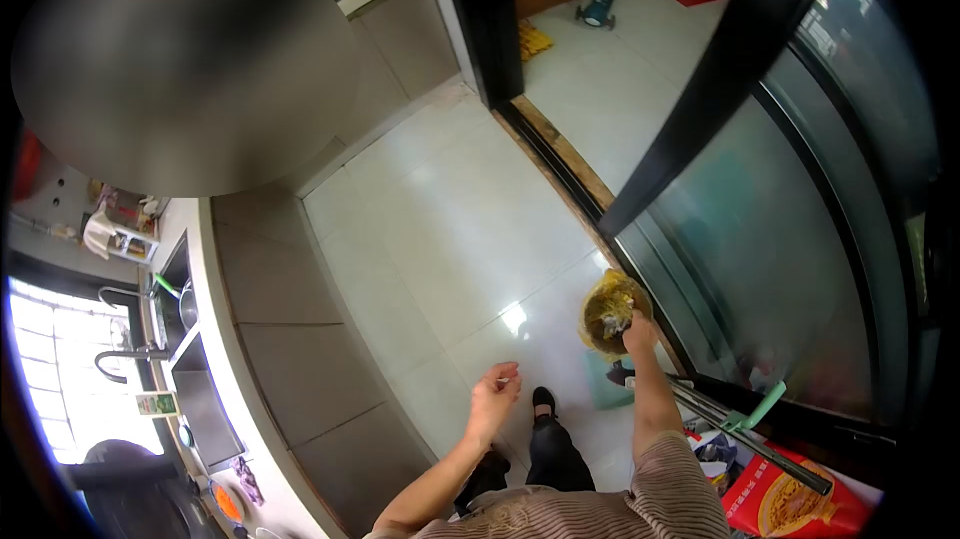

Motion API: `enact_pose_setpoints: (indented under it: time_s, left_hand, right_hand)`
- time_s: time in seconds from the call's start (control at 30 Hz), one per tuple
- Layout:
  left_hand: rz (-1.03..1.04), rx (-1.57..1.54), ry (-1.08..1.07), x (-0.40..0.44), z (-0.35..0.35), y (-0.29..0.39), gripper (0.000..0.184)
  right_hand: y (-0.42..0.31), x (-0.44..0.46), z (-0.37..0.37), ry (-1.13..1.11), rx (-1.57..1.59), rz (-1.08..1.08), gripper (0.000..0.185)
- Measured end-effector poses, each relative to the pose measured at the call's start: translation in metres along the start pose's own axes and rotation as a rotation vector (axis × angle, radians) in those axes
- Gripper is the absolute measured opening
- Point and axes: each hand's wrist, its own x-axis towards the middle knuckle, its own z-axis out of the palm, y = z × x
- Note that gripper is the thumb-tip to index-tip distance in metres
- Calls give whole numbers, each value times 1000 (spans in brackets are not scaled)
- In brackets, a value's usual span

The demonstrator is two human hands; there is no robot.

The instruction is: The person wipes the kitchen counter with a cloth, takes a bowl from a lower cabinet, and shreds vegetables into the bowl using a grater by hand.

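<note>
By the door track stands a trash bin (588,331) lined with a yellowish plastic bag. My right hand (638,335) reaches over its rim, with the fingertips down inside. Crumpled pale and grey scraps (612,322) lie close to those fingers; whether the hand grips any of them is hidden. My left hand (493,399) hovers over the floor to the left of the bin. Its fingers are curled in toward the thumb, and anything between them is too small to make out.
A sliding glass door (760,229) borders the right side. Metal poles with a green clip (745,421) lean near a red food package (795,491). At left runs a counter with a sink (205,404). A scooter (598,1) stands beyond the doorway.
</note>
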Motion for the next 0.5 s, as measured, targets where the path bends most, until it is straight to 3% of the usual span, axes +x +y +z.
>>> enact_pose_setpoints:
  time_s: [0.07,0.23,0.3,0.5]
  left_hand:
    - [-3,-63,66,-4,-27,1,26]
    - [4,-193,290,-24,-117,-13,27]
    - [12,-233,417,-37,-159,-22,26]
    - [44,-328,869,-84,-287,-61,27]
  right_hand:
    - [-12,-10,-7,-94,4,53,38]
    - [-78,-48,19,-12,261,-200,21]
    - [-126,-69,38,-25,312,-351,22]
    - [-311,-187,50,-338,490,-791,25]
